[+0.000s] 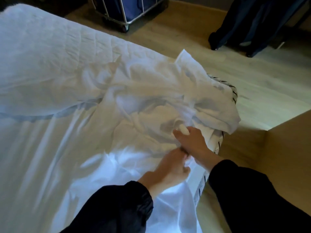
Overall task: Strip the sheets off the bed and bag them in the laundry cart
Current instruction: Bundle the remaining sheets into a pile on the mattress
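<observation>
Head view shows both hands close together at the bed's [50,39] right edge. The right hand [190,140] grips a bunched fold of the white sheet [143,101], and the left hand [171,167] pinches it just below. The laundry cart [127,12] stands well apart on the floor beyond the bed.

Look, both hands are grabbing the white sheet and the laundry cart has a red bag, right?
Not quite. The head view shows the bag in the laundry cart is blue, not red. The left hand and right hand are indeed grabbing the white sheet.
</observation>
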